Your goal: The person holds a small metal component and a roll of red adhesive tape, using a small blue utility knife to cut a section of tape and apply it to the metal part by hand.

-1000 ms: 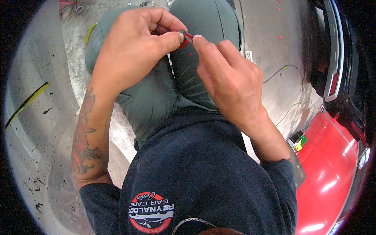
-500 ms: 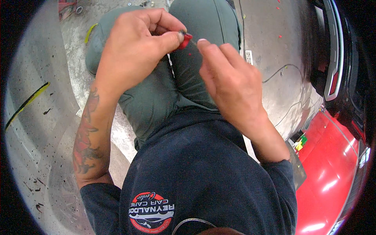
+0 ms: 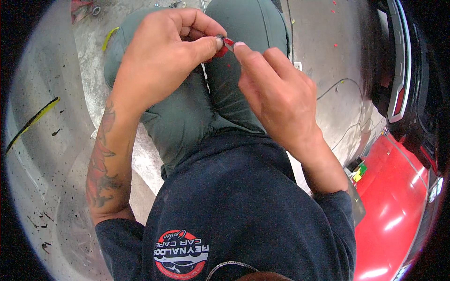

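Observation:
Above my knees, my left hand (image 3: 173,49) pinches a small red and black piece (image 3: 217,52) between thumb and forefinger. My right hand (image 3: 276,89) is closed, with its fingertips right beside that piece. From those fingertips a thin, pale, blade-like tool (image 3: 229,46) points at the piece and seems to touch it. Most of the tool is hidden in my right hand, so its exact kind is unclear. A tiny red scrap (image 3: 229,65) lies on my green trousers (image 3: 234,89) just below.
A red car panel (image 3: 389,201) fills the lower right, with a dark bumper (image 3: 417,107) above it. A cable (image 3: 340,83) and a white outlet block (image 3: 298,65) lie on the floor, among red scraps (image 3: 335,45). Yellow-black strips (image 3: 35,121) lie left.
My right hand has come slightly up and left, bringing the thin tool onto the red and black piece. My left hand still pinches the piece, nearly in place.

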Action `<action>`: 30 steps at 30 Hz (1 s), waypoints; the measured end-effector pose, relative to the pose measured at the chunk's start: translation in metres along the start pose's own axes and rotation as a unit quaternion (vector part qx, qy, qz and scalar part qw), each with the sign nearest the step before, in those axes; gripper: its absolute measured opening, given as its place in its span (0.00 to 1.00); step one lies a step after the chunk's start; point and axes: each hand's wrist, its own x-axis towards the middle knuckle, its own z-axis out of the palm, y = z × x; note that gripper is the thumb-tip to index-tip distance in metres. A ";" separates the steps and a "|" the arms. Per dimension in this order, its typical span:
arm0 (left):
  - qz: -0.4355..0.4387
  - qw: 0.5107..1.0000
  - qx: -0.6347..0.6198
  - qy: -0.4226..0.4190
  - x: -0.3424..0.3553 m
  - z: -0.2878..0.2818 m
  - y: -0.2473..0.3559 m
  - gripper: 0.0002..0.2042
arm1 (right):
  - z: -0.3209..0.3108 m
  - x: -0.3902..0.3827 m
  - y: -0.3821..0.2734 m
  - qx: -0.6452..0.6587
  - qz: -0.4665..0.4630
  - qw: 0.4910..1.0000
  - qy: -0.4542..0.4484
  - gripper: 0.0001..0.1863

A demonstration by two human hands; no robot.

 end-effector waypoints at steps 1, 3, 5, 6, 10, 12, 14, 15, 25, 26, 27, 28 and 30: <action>0.007 1.000 -0.005 0.010 0.000 0.001 0.000 0.08 | 0.000 0.000 0.001 -0.001 0.000 1.000 0.001 0.22; 0.005 1.000 -0.001 0.010 0.000 0.001 0.000 0.08 | 0.001 0.001 0.001 -0.005 0.002 1.000 0.000 0.22; -0.005 1.000 0.012 -0.006 0.000 0.000 0.001 0.07 | 0.004 0.002 0.002 -0.005 -0.013 1.000 0.021 0.14; -0.013 1.000 0.010 -0.010 0.001 0.000 0.001 0.07 | 0.004 0.003 0.002 -0.008 -0.020 0.999 0.028 0.11; -0.007 1.000 0.011 -0.008 0.000 -0.001 0.001 0.06 | 0.004 0.006 0.001 -0.010 -0.024 0.999 0.025 0.11; -0.006 1.000 0.021 -0.004 0.000 0.000 0.000 0.06 | 0.003 0.006 -0.001 -0.018 -0.027 0.999 0.022 0.10; -0.004 1.000 0.027 0.009 0.000 0.001 -0.002 0.06 | 0.002 0.006 -0.003 -0.007 -0.017 1.000 0.016 0.10; 0.011 0.999 0.028 0.016 0.000 0.003 -0.003 0.07 | 0.002 0.005 -0.003 -0.005 -0.011 1.000 0.006 0.10; 0.005 0.998 -0.059 0.036 -0.007 -0.002 -0.002 0.09 | -0.012 -0.003 0.010 0.198 0.055 0.972 0.117 0.20; 0.032 0.997 -0.064 0.038 -0.004 -0.003 -0.002 0.10 | -0.012 -0.001 0.009 0.306 0.115 0.938 0.112 0.22; 0.021 0.997 -0.067 0.045 -0.004 -0.003 -0.001 0.10 | -0.008 0.002 0.005 0.446 0.206 0.866 0.093 0.20; 0.017 0.996 -0.074 0.051 -0.006 -0.002 -0.001 0.10 | -0.004 0.004 0.000 0.565 0.270 0.776 0.077 0.19; 0.015 0.994 -0.080 0.071 -0.010 -0.002 0.000 0.10 | 0.009 0.013 -0.007 0.612 0.309 0.727 0.041 0.18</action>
